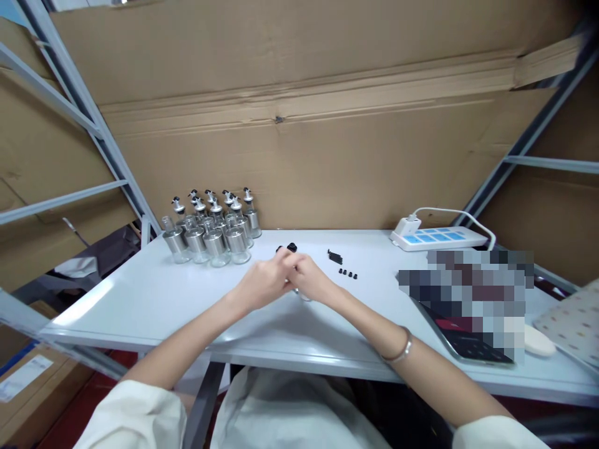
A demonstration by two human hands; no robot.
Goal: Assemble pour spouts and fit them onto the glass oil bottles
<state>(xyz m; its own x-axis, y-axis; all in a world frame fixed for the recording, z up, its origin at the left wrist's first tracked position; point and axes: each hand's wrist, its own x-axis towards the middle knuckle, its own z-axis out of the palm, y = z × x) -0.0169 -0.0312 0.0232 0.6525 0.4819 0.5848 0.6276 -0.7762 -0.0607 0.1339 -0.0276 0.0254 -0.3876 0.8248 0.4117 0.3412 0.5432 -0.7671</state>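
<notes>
My left hand (266, 282) and my right hand (309, 277) meet over the middle of the white table, fingers closed together. Most of what they hold is hidden; only a small shiny edge (305, 296) shows beneath my right hand. Just beyond my fingers sits a small black part (292, 247). Right of my hands lie a flat black piece (335, 256) and a row of several small black caps (348, 274). At the back left stand several glass bottles (215, 242) with metal sleeves. The rear ones carry metal pourer spouts (215, 204) with black tips; the front ones have bare necks.
A white power strip (437, 238) with a plugged-in charger (408, 226) and cable lies at the back right. Nearer stands a dark tablet-like device (468, 340), partly blurred out, beside a round pale object (539, 341). Cardboard sheets (304, 162) wall the table's back.
</notes>
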